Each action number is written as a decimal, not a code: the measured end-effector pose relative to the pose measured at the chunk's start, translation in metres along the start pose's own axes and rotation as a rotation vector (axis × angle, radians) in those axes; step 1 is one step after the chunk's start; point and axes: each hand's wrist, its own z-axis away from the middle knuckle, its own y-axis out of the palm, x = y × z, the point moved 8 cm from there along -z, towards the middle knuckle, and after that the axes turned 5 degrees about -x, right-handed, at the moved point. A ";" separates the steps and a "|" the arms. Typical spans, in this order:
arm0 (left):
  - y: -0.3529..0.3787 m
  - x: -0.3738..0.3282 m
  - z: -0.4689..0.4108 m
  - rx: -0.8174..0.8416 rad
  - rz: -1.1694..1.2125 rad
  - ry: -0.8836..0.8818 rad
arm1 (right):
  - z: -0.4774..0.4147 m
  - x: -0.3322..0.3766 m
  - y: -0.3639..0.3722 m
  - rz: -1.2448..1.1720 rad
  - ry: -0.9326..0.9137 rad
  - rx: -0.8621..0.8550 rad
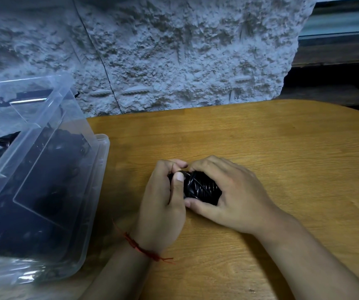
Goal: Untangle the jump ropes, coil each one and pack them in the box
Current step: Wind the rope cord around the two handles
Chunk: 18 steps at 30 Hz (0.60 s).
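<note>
So the box (103,146) sits at the left edge of the table (260,137), clear plastic, open on top. There's dark stuff (44,180) showing through its wall, I'd guess ropes already packed, but it's too murky to be sure.

Just right of the box is the left hand (163,202), red string (139,247) on the wrist. Its fingers are curled round the near end of a black rope (200,187), thumb pressing on top. The rope is wound into a tight little bundle, low over the table. Its long axis runs roughly sideways, one end pointing back toward the box. Further right of the box, the right hand (234,191) wraps over the other end and grips it too.

Looks like the coil is nearly done. The box lies to the left of both hands and the left hand is closer to it, so dropping the bundle in is a short sideways carry over the rim. Just keep it squeezed so the wraps don't spring loose.
</note>
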 end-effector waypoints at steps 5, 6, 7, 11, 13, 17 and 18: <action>0.001 0.003 0.000 -0.013 0.000 -0.088 | 0.002 0.006 -0.006 0.000 0.054 -0.099; -0.001 0.005 -0.002 -0.016 -0.009 -0.096 | 0.001 0.008 -0.006 0.019 0.071 -0.113; -0.004 0.006 -0.004 -0.024 -0.037 -0.082 | 0.000 0.009 -0.006 0.038 0.083 -0.128; -0.006 0.000 -0.006 -0.053 -0.211 0.026 | -0.002 0.010 -0.010 0.081 0.119 -0.214; -0.003 -0.002 -0.004 -0.061 -0.245 0.046 | -0.002 0.009 -0.011 0.058 0.121 -0.234; -0.010 0.004 -0.008 -0.081 -0.239 0.007 | -0.002 0.010 -0.007 0.007 0.104 -0.192; -0.012 0.003 -0.008 -0.079 -0.219 0.011 | -0.003 0.009 -0.006 0.001 0.102 -0.184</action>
